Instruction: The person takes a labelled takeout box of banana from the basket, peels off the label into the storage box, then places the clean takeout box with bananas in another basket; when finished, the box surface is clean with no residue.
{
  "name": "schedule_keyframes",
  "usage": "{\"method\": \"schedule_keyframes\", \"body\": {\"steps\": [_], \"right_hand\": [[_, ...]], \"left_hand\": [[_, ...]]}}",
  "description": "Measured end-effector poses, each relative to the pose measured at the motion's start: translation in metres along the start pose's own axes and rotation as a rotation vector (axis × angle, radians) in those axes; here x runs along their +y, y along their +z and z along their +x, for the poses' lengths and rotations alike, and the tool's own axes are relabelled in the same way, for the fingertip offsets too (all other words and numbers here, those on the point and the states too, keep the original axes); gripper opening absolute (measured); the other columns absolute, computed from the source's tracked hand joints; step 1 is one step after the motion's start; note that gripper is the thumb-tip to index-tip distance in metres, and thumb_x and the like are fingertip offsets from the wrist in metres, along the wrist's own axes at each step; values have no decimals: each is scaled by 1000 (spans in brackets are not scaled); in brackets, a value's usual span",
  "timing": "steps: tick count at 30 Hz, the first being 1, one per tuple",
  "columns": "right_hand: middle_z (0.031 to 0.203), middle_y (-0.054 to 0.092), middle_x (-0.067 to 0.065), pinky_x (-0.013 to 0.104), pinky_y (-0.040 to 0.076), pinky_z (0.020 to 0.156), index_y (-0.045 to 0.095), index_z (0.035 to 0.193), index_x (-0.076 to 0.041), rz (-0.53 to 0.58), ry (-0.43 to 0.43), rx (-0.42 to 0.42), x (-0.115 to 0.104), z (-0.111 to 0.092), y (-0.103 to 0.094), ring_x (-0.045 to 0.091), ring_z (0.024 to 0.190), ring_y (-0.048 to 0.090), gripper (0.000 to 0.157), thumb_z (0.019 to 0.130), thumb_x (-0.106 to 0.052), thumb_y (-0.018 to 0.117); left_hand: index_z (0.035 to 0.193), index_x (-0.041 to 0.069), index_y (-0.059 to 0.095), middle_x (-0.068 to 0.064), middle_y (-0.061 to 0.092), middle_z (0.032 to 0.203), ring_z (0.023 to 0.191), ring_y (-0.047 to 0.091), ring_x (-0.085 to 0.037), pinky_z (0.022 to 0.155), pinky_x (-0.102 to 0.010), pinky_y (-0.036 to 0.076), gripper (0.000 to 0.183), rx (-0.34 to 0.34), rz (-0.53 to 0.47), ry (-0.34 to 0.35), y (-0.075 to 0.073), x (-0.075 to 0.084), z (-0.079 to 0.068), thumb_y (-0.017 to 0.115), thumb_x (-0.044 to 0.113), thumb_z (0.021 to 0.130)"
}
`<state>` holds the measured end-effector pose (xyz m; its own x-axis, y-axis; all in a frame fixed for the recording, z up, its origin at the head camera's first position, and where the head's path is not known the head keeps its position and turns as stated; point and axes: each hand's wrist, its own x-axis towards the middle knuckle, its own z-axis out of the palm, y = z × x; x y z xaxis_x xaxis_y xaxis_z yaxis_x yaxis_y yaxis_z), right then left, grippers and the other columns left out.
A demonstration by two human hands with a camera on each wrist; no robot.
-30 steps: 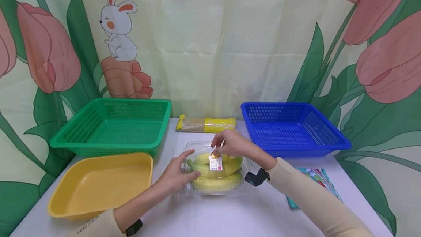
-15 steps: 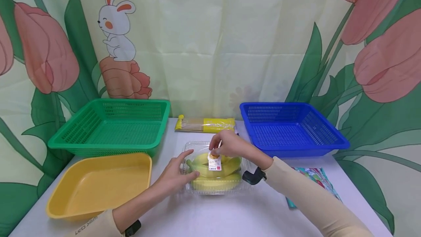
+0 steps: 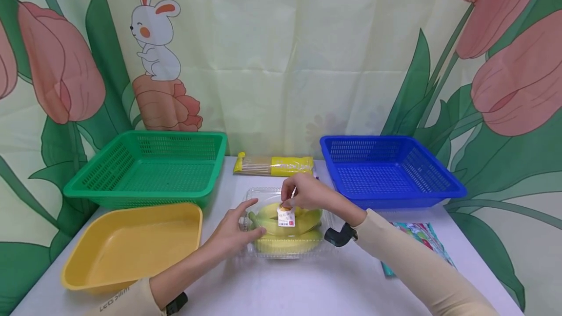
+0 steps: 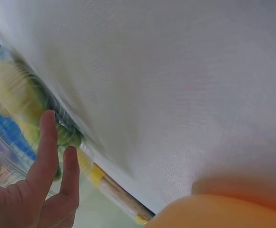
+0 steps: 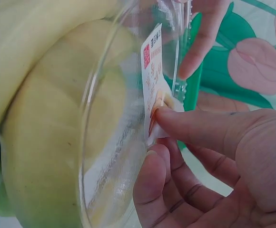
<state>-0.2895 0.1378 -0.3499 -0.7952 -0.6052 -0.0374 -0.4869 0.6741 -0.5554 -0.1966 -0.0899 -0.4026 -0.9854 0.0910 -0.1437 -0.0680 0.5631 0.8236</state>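
In the head view a clear plastic clamshell box (image 3: 288, 255) sits mid-table, with yellow-green bananas (image 3: 281, 245) inside. A white paper label (image 3: 287, 218) lies on top of its lid. The left hand (image 3: 232, 228) rests against the box's left side, thumb and fingers spread and fairly straight; the left wrist view shows its extended fingers (image 4: 47, 147) by the clear wall. My right hand (image 3: 309, 193) pinches the label's far end; in the right wrist view its thumb (image 5: 190, 126) lies over that end and a fingertip is beneath, partly hidden.
A green basket (image 3: 210, 179) stands back left, a yellow tub (image 3: 131, 247) in front of it. Back right is a blue basket (image 3: 395, 196). Yellow-wrapped sticks (image 3: 274, 166) lie behind the box. A colourful packet (image 3: 421, 235) lies partly under the right forearm.
The head view has shifted slightly. Both hands stay at the box, with the right hand's fingers still on the label.
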Motion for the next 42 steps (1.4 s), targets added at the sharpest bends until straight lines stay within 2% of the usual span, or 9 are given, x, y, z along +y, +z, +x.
{"method": "schedule_keyframes", "body": {"steps": [11, 21, 29, 36, 42], "right_hand": [[76, 75, -6, 20, 45, 60, 78, 80, -15, 6, 34, -6, -2, -4, 0, 14, 74, 63, 12, 88, -9, 84], [79, 77, -1, 21, 46, 61, 77, 84, -12, 36, -5, -24, -3, -7, -2, 12, 74, 64, 8, 91, -8, 81], [84, 78, 0, 22, 49, 69, 76, 89, -10, 85, -2, -39, -1, -11, -3, 11, 78, 63, 6, 95, -9, 78], [88, 79, 0, 24, 49, 68, 76, 91, -11, 99, -15, -47, 0, -15, -5, 10, 76, 60, 6, 97, -11, 76], [89, 80, -2, 24, 51, 73, 75, 92, -13, 108, -6, -36, 2, -15, -4, 10, 77, 62, 7, 97, -9, 75]], "left_hand": [[159, 30, 48, -19, 50, 156, 142, 50, -40, 112, -69, 46, 81, 2, -35, 15, 2, -3, 1, 86, 29, 88], [157, 30, 50, -18, 51, 154, 132, 54, -35, 107, -64, 51, 79, 16, -29, 7, 2, -2, 0, 87, 28, 87], [156, 31, 50, -18, 51, 155, 136, 52, -37, 110, -67, 49, 79, 15, -17, -1, 2, -2, 1, 87, 30, 87], [156, 32, 50, -18, 50, 155, 140, 50, -38, 112, -69, 47, 78, 10, -16, -11, 3, -2, 2, 86, 30, 88], [156, 32, 50, -18, 50, 155, 141, 50, -38, 113, -69, 46, 77, 13, -16, -11, 5, -3, 2, 86, 29, 88]]}}
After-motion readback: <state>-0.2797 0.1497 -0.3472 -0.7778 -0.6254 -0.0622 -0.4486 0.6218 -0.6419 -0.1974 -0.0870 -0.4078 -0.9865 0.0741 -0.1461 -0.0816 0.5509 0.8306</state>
